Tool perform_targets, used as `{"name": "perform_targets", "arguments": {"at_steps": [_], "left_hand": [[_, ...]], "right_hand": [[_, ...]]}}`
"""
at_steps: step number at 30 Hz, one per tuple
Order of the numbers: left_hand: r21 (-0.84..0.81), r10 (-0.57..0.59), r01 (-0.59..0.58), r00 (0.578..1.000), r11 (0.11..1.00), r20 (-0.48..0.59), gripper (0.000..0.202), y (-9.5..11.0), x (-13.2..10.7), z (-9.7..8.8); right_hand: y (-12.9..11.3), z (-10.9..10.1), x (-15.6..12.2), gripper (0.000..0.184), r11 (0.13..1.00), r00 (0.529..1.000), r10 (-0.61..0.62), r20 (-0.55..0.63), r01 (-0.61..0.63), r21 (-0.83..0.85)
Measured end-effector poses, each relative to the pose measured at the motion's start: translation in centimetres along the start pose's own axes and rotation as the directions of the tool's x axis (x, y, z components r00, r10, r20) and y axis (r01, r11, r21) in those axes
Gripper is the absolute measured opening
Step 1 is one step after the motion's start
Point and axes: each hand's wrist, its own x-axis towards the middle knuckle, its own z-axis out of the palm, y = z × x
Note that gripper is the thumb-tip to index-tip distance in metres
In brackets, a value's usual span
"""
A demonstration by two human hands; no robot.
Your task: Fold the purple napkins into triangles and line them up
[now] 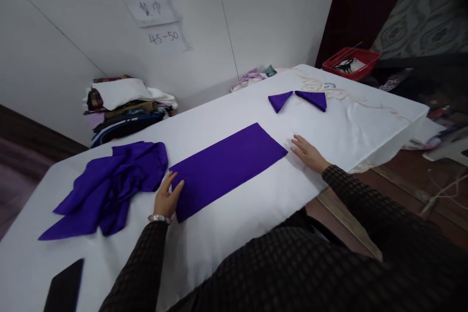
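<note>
A purple cloth (226, 165), folded into a long flat rectangle, lies on the white-covered table (256, 209) in front of me. My left hand (167, 197) rests at its left end, fingers spread, touching the edge. At the right end my right hand (308, 152) lies flat on the table with fingers stretched out, just beside the cloth's corner. Neither hand holds anything. A watch is on my left wrist.
A loose heap of purple cloths (107, 187) lies left of the folded one. Two small purple folded triangles (297, 99) sit further back. A stack of clothes (124, 107) stands by the wall, a red basket (351, 62) at the far right, a black object (65, 286) near left.
</note>
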Motion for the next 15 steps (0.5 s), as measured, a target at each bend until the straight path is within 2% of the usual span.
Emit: {"name": "perform_targets", "arguments": {"at_steps": [2,4,7,12,15], "left_hand": [[0.049,0.108,-0.112,0.991,0.992,0.083,0.055,-0.7,-2.6,-1.1],[0.117,0.206,-0.232,0.958,0.966,0.199,0.052,-0.9,-5.1,-1.8],[0.196,0.245,-0.315,0.917,0.929,0.316,0.044,-0.6,-7.4,-1.8],[0.251,0.242,-0.331,0.913,0.91,0.327,0.04,0.3,-7.7,-1.2],[0.284,0.223,-0.319,0.92,0.904,0.323,0.038,0.7,-7.7,-1.1]], "right_hand": [[-0.4,-0.4,-1.1,0.051,0.998,0.998,-0.056,0.018,0.055,0.033],[-1.3,-0.3,-1.8,0.045,0.993,0.994,-0.094,0.057,0.09,0.072],[-3.7,0.8,-2.0,0.04,0.977,0.975,-0.175,0.133,0.156,0.142],[-9.0,3.4,-1.1,0.038,0.906,0.88,-0.417,0.227,0.383,0.179],[-10.6,4.5,-0.4,0.039,0.887,0.854,-0.462,0.237,0.444,0.128]]}}
